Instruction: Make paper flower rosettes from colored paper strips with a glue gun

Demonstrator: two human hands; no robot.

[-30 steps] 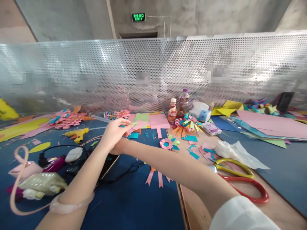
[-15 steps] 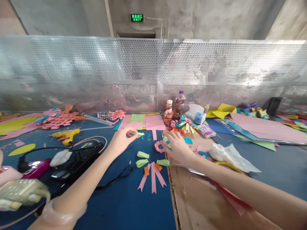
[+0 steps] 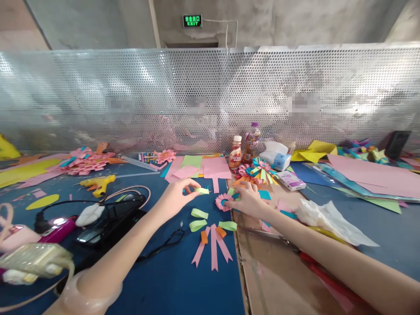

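Note:
My left hand (image 3: 179,197) pinches a light green paper strip (image 3: 203,191) between thumb and fingertips, just above the blue table. My right hand (image 3: 247,199) has its fingers curled at the right edge of a pink paper rosette (image 3: 223,202) with a teal middle, gripping that edge; the fingertips are partly hidden. Nearer me lie several folded light green paper loops (image 3: 199,213). Below them, three pink paper ribbon tails (image 3: 214,251) with notched ends fan out, with small orange paper loops (image 3: 204,237) on them.
A yellow glue gun (image 3: 98,183) and black cables lie left. Pink paper sheets (image 3: 216,168), two drink bottles (image 3: 235,153) and a tissue pack (image 3: 277,157) stand or lie at the back. Right are a cardboard sheet (image 3: 269,271) and crumpled tissue (image 3: 331,221). A perforated metal panel (image 3: 203,78) borders the table.
My left hand has moved slightly right with the green strip, which now shows more clearly. My right hand's fingers have curled in and closed at the pink rosette. The view has shifted slightly.

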